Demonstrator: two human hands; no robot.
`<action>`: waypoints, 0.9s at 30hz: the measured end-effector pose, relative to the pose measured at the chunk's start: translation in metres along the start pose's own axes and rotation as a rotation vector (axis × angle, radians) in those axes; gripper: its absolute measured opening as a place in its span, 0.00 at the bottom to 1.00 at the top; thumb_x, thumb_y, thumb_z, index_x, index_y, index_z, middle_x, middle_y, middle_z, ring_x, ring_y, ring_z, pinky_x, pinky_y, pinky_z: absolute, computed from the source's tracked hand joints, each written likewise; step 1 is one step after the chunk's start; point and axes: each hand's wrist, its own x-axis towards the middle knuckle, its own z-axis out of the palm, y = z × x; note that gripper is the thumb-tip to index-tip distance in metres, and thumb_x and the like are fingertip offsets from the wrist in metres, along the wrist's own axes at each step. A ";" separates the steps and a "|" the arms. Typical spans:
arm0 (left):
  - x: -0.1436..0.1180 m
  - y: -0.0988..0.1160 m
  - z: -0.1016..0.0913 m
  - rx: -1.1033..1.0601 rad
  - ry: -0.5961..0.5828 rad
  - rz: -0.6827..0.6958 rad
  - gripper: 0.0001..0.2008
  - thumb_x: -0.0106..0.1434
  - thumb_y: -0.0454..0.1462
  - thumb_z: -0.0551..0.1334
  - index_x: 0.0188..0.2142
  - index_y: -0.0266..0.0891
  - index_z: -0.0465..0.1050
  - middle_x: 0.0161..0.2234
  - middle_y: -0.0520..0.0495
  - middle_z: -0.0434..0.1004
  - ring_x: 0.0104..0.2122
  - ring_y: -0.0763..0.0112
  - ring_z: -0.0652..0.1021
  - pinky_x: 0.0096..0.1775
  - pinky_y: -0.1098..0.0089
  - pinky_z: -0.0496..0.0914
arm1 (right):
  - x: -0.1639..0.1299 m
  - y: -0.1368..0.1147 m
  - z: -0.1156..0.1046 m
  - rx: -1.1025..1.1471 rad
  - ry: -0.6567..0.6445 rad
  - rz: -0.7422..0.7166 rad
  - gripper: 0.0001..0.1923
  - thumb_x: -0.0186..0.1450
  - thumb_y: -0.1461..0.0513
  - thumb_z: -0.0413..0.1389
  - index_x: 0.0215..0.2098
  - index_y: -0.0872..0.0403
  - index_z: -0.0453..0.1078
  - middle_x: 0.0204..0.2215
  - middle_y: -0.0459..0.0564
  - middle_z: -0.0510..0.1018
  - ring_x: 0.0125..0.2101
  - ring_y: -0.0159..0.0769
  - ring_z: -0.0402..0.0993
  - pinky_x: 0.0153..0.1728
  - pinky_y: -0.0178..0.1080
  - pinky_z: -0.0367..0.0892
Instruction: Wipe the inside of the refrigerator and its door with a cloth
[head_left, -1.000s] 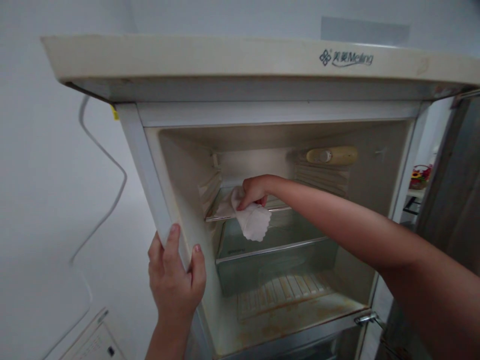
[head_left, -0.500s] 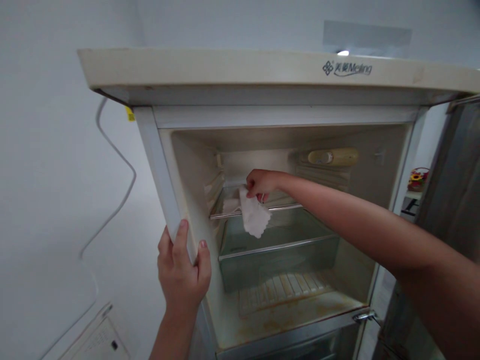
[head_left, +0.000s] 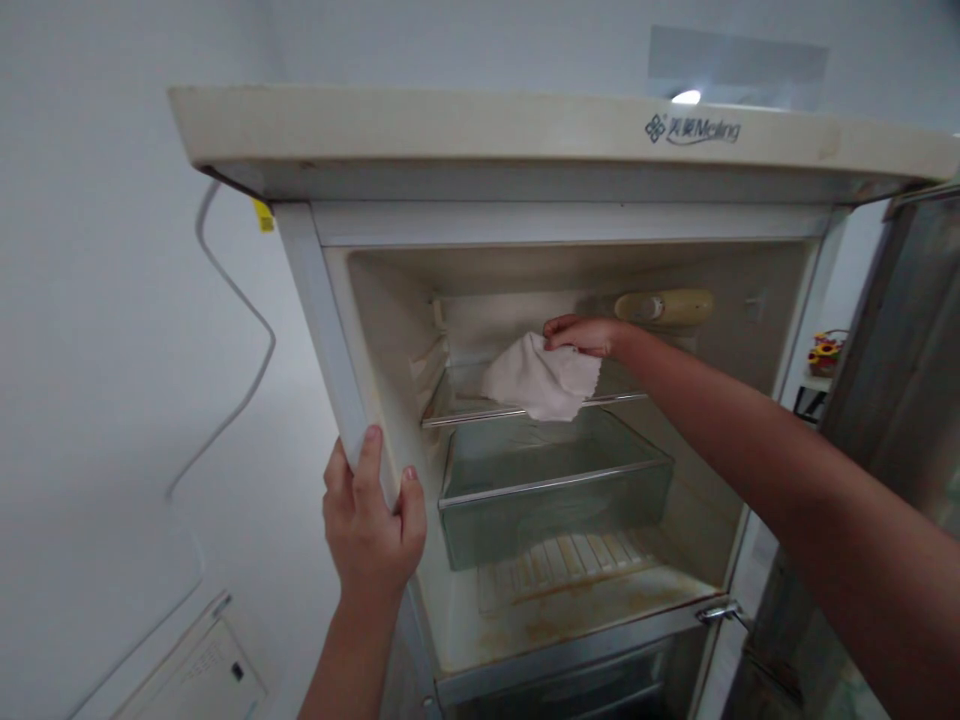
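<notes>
Wiping inside an open fridge point(head_left: 525, 140), seemingly the upper part near the back wall. Right hand point(head_left: 581, 335) pinched shut on a white cloth point(head_left: 541, 380), which hangs from the fingertips and drapes down onto the glass shelf point(head_left: 480, 412), just left of and below that hand, under the yellowed thermostat dial point(head_left: 664, 307). Left hand point(head_left: 371, 520) wrapped firmly round the fridge's left front edge, thumb inside, steadying. Clear drawer point(head_left: 555, 495) below the shelf, stained floor point(head_left: 570, 620) beneath. Next move likely calls for pressing the cloth flat and sweeping across the shelf.
</notes>
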 end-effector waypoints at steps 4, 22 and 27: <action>0.000 -0.001 0.001 0.015 0.006 0.015 0.39 0.64 0.36 0.64 0.72 0.37 0.53 0.65 0.25 0.66 0.66 0.44 0.68 0.58 0.52 0.70 | -0.007 0.013 -0.010 -0.140 0.037 0.045 0.08 0.71 0.60 0.58 0.35 0.56 0.69 0.28 0.46 0.75 0.27 0.28 0.71 0.29 0.29 0.65; 0.000 0.011 -0.004 0.093 0.039 0.071 0.38 0.63 0.34 0.65 0.71 0.43 0.55 0.73 0.28 0.49 0.69 0.40 0.62 0.63 0.41 0.64 | -0.014 -0.007 0.015 -0.982 0.095 0.152 0.09 0.58 0.70 0.63 0.38 0.63 0.78 0.25 0.50 0.76 0.20 0.31 0.68 0.24 0.34 0.63; 0.004 0.060 0.014 0.054 -0.156 0.310 0.35 0.65 0.34 0.63 0.70 0.43 0.57 0.65 0.37 0.69 0.65 0.51 0.70 0.65 0.48 0.62 | -0.009 -0.004 0.012 -0.703 0.155 -0.041 0.20 0.56 0.74 0.59 0.47 0.60 0.76 0.34 0.50 0.78 0.24 0.27 0.66 0.23 0.29 0.60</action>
